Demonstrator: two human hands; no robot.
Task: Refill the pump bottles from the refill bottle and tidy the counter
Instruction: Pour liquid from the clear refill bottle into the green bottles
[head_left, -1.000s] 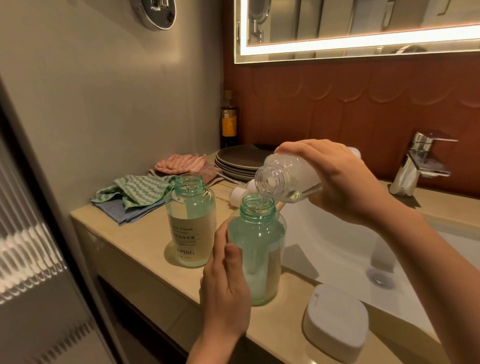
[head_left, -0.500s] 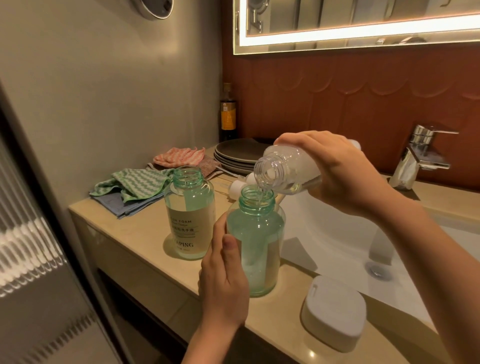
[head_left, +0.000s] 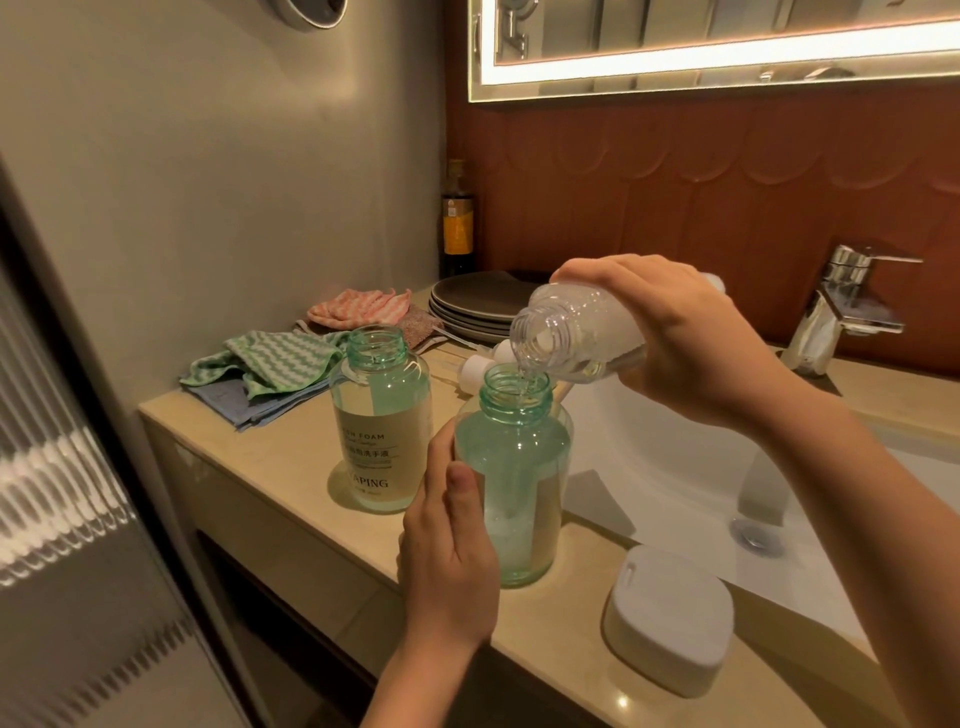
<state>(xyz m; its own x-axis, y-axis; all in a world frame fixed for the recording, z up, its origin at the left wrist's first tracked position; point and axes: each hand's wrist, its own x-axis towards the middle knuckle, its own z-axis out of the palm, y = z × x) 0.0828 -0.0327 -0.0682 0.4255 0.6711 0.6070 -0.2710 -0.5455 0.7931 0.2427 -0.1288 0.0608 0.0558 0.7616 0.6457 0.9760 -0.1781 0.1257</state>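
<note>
Two green pump bottles stand uncapped on the beige counter (head_left: 270, 483). My left hand (head_left: 447, 540) grips the near pump bottle (head_left: 519, 478) by its side, thumb on the front. My right hand (head_left: 675, 332) holds the clear refill bottle (head_left: 566, 332) tipped over it, neck down. A thin stream of liquid runs from it into the green neck. The second pump bottle (head_left: 382, 421), with a cream label, stands to the left, untouched. White pump heads (head_left: 483, 366) lie behind the bottles, partly hidden.
A white soap box (head_left: 670, 618) sits at the counter's front edge by the white basin (head_left: 670, 467). Folded cloths (head_left: 270, 369) and a pink cloth (head_left: 358, 309) lie at the back left beside stacked dark plates (head_left: 478, 304) and a dark bottle (head_left: 458, 223). The tap (head_left: 841, 306) is at right.
The hands and both bottles keep their positions. The head camera has shifted slightly, so the whole scene sits a little higher in view.
</note>
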